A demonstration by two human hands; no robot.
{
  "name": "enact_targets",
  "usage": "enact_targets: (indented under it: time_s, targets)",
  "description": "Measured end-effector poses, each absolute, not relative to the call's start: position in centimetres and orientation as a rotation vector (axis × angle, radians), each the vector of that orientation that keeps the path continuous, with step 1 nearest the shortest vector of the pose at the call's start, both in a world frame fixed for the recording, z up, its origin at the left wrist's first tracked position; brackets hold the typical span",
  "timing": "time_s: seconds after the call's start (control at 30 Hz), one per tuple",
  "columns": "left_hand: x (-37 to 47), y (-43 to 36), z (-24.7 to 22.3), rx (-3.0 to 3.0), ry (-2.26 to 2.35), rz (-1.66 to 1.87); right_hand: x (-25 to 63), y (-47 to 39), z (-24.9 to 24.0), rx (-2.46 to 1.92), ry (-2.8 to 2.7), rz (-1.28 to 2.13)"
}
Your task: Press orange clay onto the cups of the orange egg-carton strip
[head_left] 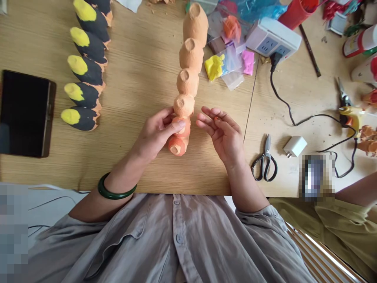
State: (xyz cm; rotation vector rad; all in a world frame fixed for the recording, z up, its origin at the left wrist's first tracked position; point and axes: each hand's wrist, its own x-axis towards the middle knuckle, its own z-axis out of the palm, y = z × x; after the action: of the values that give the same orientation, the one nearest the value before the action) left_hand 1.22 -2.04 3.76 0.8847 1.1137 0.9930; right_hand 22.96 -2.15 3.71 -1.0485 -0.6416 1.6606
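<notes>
A peach-coloured strip of egg-carton cups (188, 82) lies lengthways in front of me, cut open in a row with its domes up. Its nearest two domes carry a deeper orange coating, with paler patches left on them. Around the near end, my left hand (160, 129) grips the strip, thumb on top and fingers partly hidden behind its side. To the right of the strip, apart from it, my right hand (224, 135) is turned palm up. Between its thumb and fingers is a small bit of orange clay (216, 118).
At left stand black-and-yellow carton cups (84, 92) and a dark tablet (25, 114). Clay packets (215, 67), a power strip (273, 37) and its cord lie at upper right. Scissors (266, 159), a white plug adapter (295, 146) and a glue gun (350, 118) are rightward. Another person's arm (357, 188) shows.
</notes>
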Motion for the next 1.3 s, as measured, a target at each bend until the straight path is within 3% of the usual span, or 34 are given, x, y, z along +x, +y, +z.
enact_targets:
  time_s: [0.43,0.7,0.9,1.07,1.3]
  targets:
    - [1.1,-2.8,1.6,1.143,1.283,1.046,21.9,-1.9,5.9,-1.253,-0.677,1.694]
    - [0.6,-3.1,1.8,1.691,1.660,1.015,22.2,-1.6,5.3,-1.224,-0.564,1.699]
    - [0.4,-3.0,3.3,1.855,1.459,1.304,22.5,-1.4,4.6,-1.119,-0.639,1.830]
    - [0.9,-2.8,4.9,1.833,1.348,1.108,22.1,-1.6,5.2,-1.066,-0.637,2.003]
    - [1.3,-2.3,5.1,1.635,1.244,1.020,20.7,-2.7,5.3,-1.126,-0.712,1.970]
